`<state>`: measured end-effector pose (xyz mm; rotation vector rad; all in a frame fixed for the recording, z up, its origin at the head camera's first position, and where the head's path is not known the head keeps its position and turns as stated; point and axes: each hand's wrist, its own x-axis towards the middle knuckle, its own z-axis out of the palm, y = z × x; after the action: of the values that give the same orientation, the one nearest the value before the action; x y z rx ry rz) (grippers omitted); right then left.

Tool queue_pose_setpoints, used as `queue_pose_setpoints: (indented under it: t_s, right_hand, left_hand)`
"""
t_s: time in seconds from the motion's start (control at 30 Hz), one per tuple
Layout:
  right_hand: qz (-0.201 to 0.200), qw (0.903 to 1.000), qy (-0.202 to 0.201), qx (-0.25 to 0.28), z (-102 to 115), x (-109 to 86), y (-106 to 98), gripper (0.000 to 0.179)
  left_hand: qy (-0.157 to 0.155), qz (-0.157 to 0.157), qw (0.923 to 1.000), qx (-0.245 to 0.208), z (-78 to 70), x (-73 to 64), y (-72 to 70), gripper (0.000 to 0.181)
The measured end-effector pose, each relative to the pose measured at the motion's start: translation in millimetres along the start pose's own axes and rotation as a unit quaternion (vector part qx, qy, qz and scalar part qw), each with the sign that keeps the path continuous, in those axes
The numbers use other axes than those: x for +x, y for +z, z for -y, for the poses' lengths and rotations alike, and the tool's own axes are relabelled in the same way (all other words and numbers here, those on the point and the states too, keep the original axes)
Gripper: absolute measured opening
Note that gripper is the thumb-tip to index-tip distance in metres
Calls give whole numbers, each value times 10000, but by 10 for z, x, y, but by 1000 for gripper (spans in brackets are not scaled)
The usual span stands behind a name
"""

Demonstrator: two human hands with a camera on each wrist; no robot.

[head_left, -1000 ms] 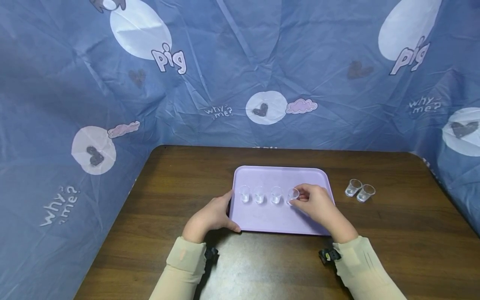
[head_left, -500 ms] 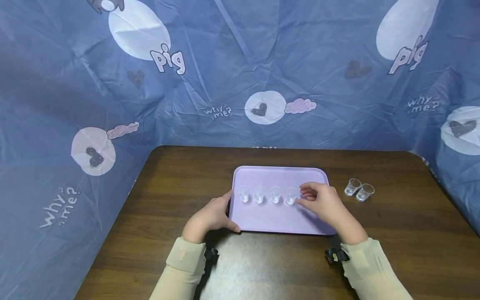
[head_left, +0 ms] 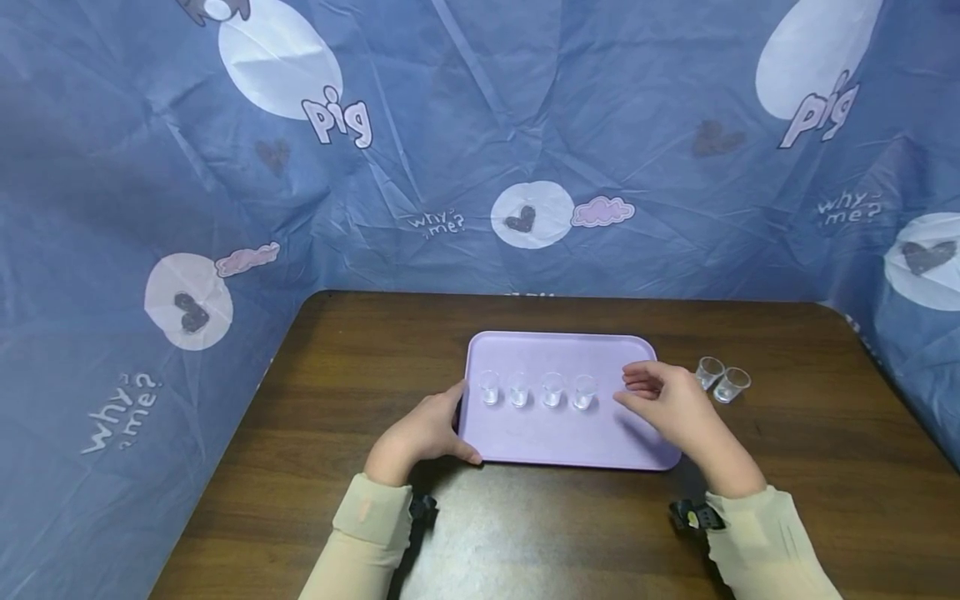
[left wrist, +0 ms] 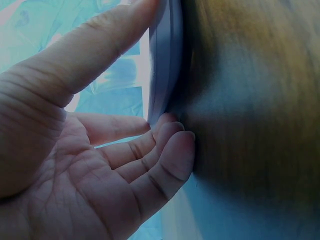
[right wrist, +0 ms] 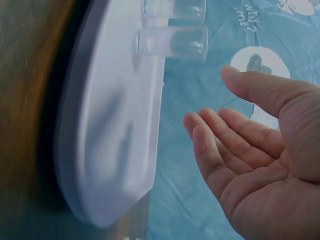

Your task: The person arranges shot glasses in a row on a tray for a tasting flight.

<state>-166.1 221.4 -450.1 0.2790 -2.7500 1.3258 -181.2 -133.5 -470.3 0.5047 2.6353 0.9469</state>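
Observation:
Several small clear plastic cups [head_left: 553, 391] stand upright in a row across a pale purple tray [head_left: 555, 439]. At the tray's left end my left hand [head_left: 422, 429] grips the near corner, thumb at the front edge and fingers along the side; in the left wrist view the thumb [left wrist: 95, 47] lies against the rim. My right hand [head_left: 671, 404] hovers over the tray's right end, holding nothing, thumb and fingers apart. The rightmost cup [right wrist: 172, 42] of the row stands a short way from its fingertips.
Two more clear cups [head_left: 732, 386] stand side by side on the brown wooden table [head_left: 810, 417], right of the tray; the right hand partly overlaps one in the head view. A blue printed cloth [head_left: 420, 167] hangs behind the table and along its sides.
My right hand has let go of the rightmost cup in the row and moved right, away from it. That cup stays on the tray. The left hand has not moved.

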Motion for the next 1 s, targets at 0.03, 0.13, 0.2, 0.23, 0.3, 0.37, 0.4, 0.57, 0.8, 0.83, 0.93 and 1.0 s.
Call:
queue_pose_setpoints:
  t_s: [0.03,0.13,0.2,0.23,0.3,0.37,0.4,0.57,0.8,0.83,0.93,1.0]
  right_hand:
    - [-31,10000,1,6,-5,-9,-22,36]
    - [-131,9999,-23,-16,-31,-30,-81,35]
    - [-194,9998,-53,-38,-57,-37,-112,34]
    - [-230,9997,-71,-48,-71,-41,-127,34]
    - [-301,9995,-90,-58,-99,-49,-160,34]
    - [-380,9992,-112,-78,-124,-63,-196,35]
    - [-431,9989,-123,-98,-135,-72,-217,35]
    - [-723,9968,-109,-329,-202,-127,-332,36]
    - [-905,9946,-22,-502,-281,-197,-483,37]
    - [-909,9945,-7,-529,-288,-201,-502,38]
    - [-905,9944,63,-537,-307,-211,-559,41]
    - [-923,9943,117,-531,-321,-222,-600,41]
  left_hand:
    - [-1,0,10000,2,1,2,1,118]
    - [16,-8,10000,11,10,9,1,117]
    - [40,-32,10000,6,17,13,-1,116]
    - [45,-41,10000,8,20,15,-2,116]
    - [56,-56,10000,-8,27,17,-2,115]
    - [53,-49,10000,-13,32,18,1,117]
    - [45,-37,10000,-13,34,18,3,118]
    - [50,-23,10000,-32,34,17,15,119]
    - [64,-41,9999,-77,5,9,-2,113]
    - [64,-48,9999,-67,5,8,-1,114]
    - [67,-55,10000,-49,8,2,3,116]
    - [76,-57,9999,-44,11,-1,8,117]
